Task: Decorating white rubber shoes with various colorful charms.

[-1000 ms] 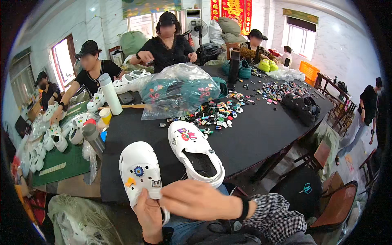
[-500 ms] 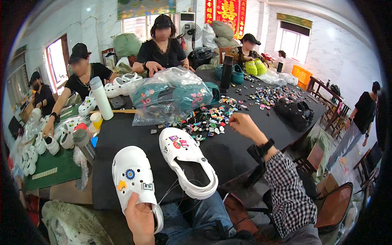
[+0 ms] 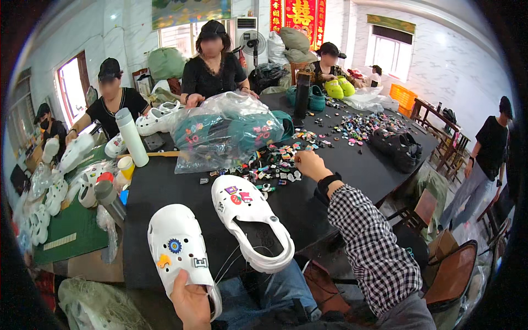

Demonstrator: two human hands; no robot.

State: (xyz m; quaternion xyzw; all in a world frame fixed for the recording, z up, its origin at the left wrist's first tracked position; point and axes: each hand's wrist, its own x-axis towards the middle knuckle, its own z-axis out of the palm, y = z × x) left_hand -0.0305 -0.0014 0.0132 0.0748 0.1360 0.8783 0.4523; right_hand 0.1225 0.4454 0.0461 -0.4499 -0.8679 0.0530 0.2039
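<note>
My left hand (image 3: 191,301) grips a white clog (image 3: 165,221) by its opening, thumb on top. That clog carries a blue gear-shaped charm, an orange charm and a black-and-white letter charm. Beside it on the black table lies a second white clog (image 3: 263,242), toe pointing away, with purple, red and pink charms; a thin clear cord trails between the two. My right hand (image 3: 312,165) is at the near right edge of a pile of small colourful shoe charms (image 3: 278,159). Its fingers are curled together, and whatever is between them is hidden.
Beyond the charms lies a clear plastic bag (image 3: 220,132) of teal clogs. A pale green bottle (image 3: 131,137), a yellow cup (image 3: 126,166) and a grey flask (image 3: 110,201) stand to the left. Black clogs (image 3: 397,149) rest at the right. Several people work around the table.
My right hand has moved left and slightly nearer, to the edge of the charm pile. The held clog has dipped slightly. At the far left, a co-worker's hand has lifted a white clog.
</note>
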